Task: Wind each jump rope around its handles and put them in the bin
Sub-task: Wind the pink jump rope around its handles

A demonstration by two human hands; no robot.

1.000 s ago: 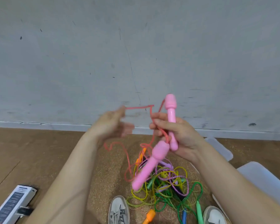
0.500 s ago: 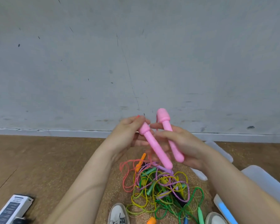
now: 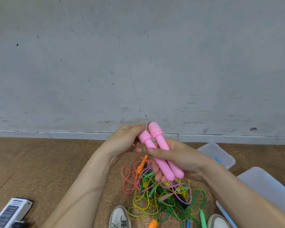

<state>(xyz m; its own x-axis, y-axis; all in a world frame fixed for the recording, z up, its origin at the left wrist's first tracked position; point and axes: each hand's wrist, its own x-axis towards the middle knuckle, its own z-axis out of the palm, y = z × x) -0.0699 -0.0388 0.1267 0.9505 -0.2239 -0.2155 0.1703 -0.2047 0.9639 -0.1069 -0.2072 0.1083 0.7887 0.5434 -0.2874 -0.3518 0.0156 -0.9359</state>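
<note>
Holding both pink handles together

To my right, a translucent plastic bin with a blue clip sits on the speckled cork floor; I cannot tell what is in it. My right hand wraps the two smooth, knob-headed handles side by side, raised above the floor. My left hand pinches one handle's head. Their thin coral cord trails down to the tangled heap of ropes by my shoes.

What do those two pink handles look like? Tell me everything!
The pink handles are two smooth, plastic-looking sticks, each with a bulb cap and collar on top and a rounded bottom. They lie side by side, tilted, with their caps toward the wall. The right hand grips their middles, and the left hand pinches one cap. A coral cord hangs below.
</note>
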